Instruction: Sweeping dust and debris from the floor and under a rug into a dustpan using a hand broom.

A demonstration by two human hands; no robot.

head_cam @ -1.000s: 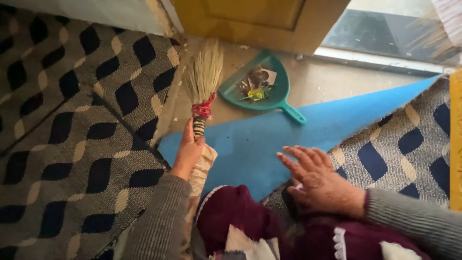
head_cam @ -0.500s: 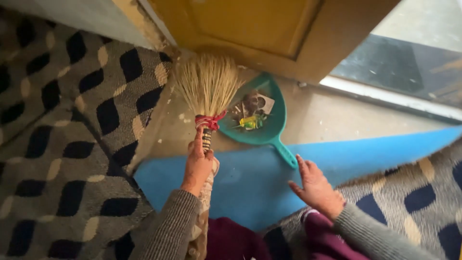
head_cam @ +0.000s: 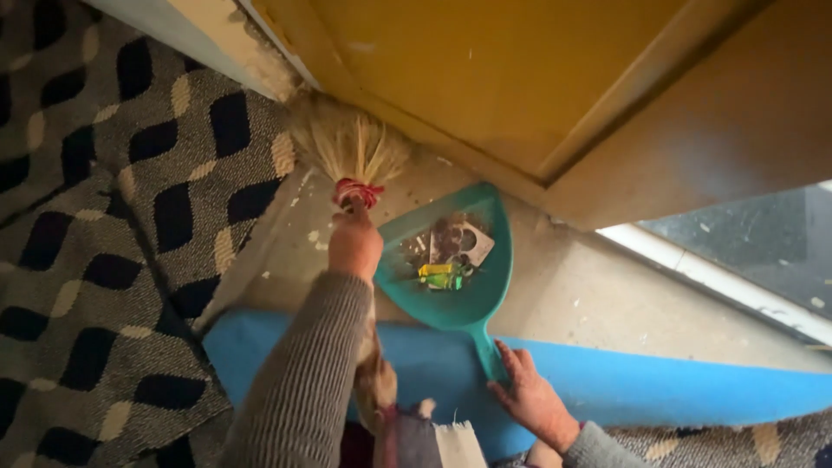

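left hand [head_cam: 354,245] closed around the handle of the straw hand broom [head_cam: 348,152]; the handle itself is covered by the fist, only the red binding [head_cam: 357,192] shows above the knuckles. bristles are splayed and pushed into the corner where the yellow door [head_cam: 485,69] meets the bare floor [head_cam: 598,303], beside the edge of the patterned carpet [head_cam: 130,217].

right hand [head_cam: 530,399] lies on the blue mat [head_cam: 659,390] at the end of the teal dustpan [head_cam: 451,282] handle, fingers touching or loosely curled at it; whether they actually grip it cannot be told from this angle. the pan sits on the floor just right of the broom, mouth towards the door, holding scraps: a bright yellow-green piece, a pale card, some dark bits.

judgement, how to do it well: short strokes drawn out of the corner towards the pan mouth, bristles kept low so grit does not flick onto the carpet. pan lip wants pressing flat to the floor, handle steadied, or dust slips under. tilting the pan back risks spilling what it holds.

hard to make out: the broom tips blur into the corner shadow, so any dirt there is not visible. the left forearm in a grey sleeve [head_cam: 299,381] hides the floor between broom and mat. pale specks on the floor could be paint or debris, unclear. lower frame cuts off the lap and clothing.
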